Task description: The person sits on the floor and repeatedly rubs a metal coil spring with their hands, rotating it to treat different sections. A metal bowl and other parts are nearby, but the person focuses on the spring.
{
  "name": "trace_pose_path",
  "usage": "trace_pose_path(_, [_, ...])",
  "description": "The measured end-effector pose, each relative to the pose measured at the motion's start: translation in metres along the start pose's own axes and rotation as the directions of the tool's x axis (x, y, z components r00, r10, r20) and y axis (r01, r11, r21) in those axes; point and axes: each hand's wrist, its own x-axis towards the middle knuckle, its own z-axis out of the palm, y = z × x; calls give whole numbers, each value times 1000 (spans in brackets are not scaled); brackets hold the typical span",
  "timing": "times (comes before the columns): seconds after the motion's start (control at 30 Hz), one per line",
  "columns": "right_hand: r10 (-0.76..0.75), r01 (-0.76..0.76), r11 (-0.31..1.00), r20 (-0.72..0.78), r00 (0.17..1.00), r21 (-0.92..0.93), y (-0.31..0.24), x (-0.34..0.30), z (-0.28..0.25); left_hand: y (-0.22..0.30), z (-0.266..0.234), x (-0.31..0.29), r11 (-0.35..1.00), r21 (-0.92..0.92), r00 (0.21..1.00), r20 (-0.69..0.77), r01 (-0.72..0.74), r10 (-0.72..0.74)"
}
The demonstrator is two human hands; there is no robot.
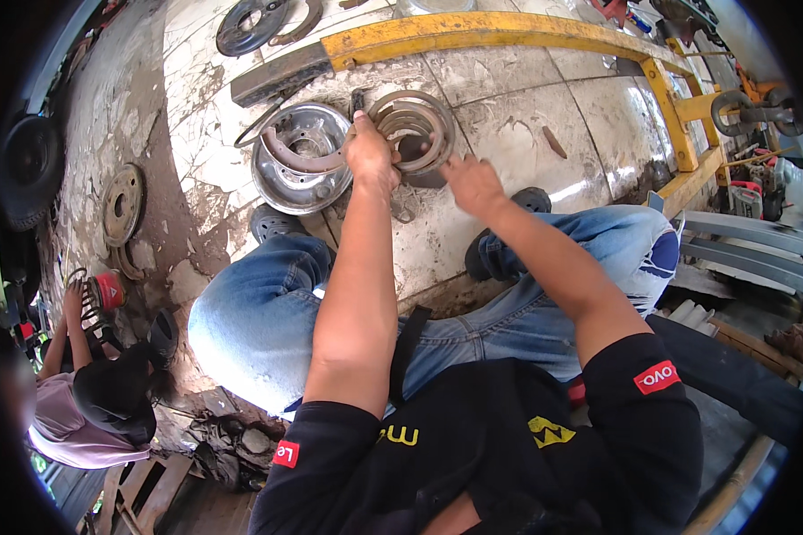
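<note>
My left hand (372,153) is closed in a fist; what it grips is hidden. A dark stubby piece (358,98) shows just beyond its thumb. Beside this fist a curved rusty brake shoe (299,163) lies across a round metal backing plate (309,198), one end reaching the hand. To the fist's right is a set of rusty rings like a coil spring (408,96). My right hand (473,185), slightly blurred, is at the rings' lower right edge with some fingers extended, holding nothing that I can see.
A yellow steel frame (509,31) spans the far side and bends down at right. Another round plate (252,25) lies beyond it. At left are a rusty disc (123,205), a tyre (31,165) and another person (98,383) beside a red can (109,291).
</note>
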Motion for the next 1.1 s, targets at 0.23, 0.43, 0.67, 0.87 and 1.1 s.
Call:
trace_pose_path(0.23, [-47,50,989,-24,999,142,-45,-19,19,-5,-5,12,1000,-13,998,55,20,-20])
trace_pose_path(0.43, [115,-102,990,-133,984,101,16,-6,-4,-1,-2,15,999,42,1000,26,15,-16])
trace_pose_path(0.67, [4,-6,1000,-130,991,-14,-12,-7,43,1,-1,15,999,38,998,50,24,-26])
trace_pose_path(0.87, [151,-129,976,-116,982,178,11,-4,18,-3,-3,15,1000,30,1000,31,0,-1])
trace_pose_path(1.1, [298,-97,490,-62,952,867,-25,-10,13,-4,0,16,999,40,1000,26,3,-4])
